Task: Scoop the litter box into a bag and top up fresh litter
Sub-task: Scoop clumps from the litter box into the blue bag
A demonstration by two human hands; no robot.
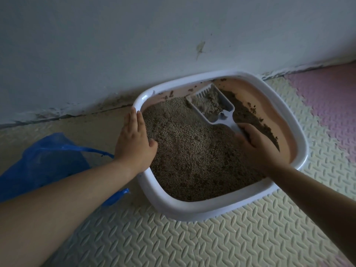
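While my right hand (pixel 256 143) gripped scoop (pixel 212 105) handle, loaded scoop sat at far side of litter box (pixel 192 211), long axis pointing toward wall. My left hand (pixel 134 139), fingers straight, pressed left rim. Blue bag (pixel 48 160) lay left of box, nearer left hand.

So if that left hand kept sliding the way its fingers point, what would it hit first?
Probably the wall. The left hand lies flat on the litter box rim, fingers aimed past its far corner; beyond stands only wall, though depth is unclear.

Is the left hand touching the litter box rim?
Touching. The head view shows the left hand lying flat on the left rim of the litter box.
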